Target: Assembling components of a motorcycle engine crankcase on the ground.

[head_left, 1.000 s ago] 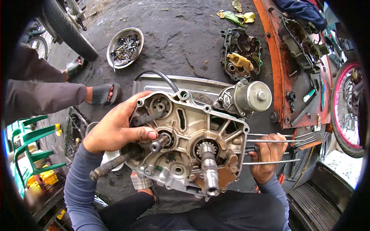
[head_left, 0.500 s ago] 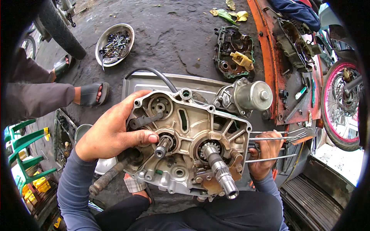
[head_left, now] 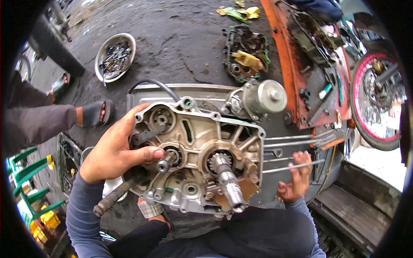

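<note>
Across the middle stands a motorcycle engine crankcase [head_left: 185, 133], bare metal with ribs. A splined shaft [head_left: 229, 185] with a small gear juts from its right half. A shorter shaft [head_left: 165, 162] sticks out left of centre. My left hand [head_left: 116, 148] grips the case's left edge, thumb laid across its front beside the shorter shaft. Long metal studs [head_left: 297, 167] extend from the right side. My right hand [head_left: 297, 178] is just behind and below the studs, its fingers apart and holding nothing. A cylindrical starter motor [head_left: 269, 96] sits behind the case's upper right corner.
A metal bowl [head_left: 115, 56] of bolts lies at the far left. Another casing half [head_left: 245, 56] rests on the ground beyond the motor. An orange metal ramp [head_left: 286, 73] with tools is at right, near a pink-rimmed wheel [head_left: 374, 99]. Someone's sandalled foot [head_left: 97, 113] is at left.
My right hand has opened its fingers and come away from the case's right side, slightly lower. The whole view has shifted, so the scene sits a little further left.
</note>
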Demonstrator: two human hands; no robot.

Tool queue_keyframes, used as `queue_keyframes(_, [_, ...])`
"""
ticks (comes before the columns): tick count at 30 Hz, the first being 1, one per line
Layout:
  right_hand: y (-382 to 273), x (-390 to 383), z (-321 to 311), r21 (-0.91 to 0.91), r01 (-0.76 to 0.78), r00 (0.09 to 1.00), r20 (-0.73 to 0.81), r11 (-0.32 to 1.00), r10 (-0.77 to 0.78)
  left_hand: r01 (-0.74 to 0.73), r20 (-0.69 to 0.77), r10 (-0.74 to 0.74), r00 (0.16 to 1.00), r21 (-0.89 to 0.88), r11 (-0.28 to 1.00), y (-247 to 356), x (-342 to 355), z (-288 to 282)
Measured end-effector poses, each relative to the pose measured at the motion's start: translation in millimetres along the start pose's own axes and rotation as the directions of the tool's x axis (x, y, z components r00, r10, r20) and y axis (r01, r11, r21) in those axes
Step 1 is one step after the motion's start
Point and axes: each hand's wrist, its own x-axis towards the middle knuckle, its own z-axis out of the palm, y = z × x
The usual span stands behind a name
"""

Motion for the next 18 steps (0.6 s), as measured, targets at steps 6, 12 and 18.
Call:
queue_keyframes(6, [-32.8, 83.1, -38.1, 0.981, -0.172, 0.981, 0.179, 0.089, -0.074, 0.040, 0.007, -0.040, 0.999, 0.023, 0.999, 2.0, 3.7, 1.3])
queue_keyframes(12, [-89.3, 149.4, -10.9, 0.975, -0.164, 0.947, 0.198, 0.149, -0.251, -0.105, 0.031, 0.104, 0.994, 0.049, 0.993, -3.2, 11.8, 5.3])
queue_keyframes(18, [-122.6, 170.9, -57.6, 0.948, -0.049, 0.977, 0.111, 0.316, -0.181, -0.135, -0.014, 0.139, 0.990, 0.179, 0.975, -34.3, 12.1, -3.2])
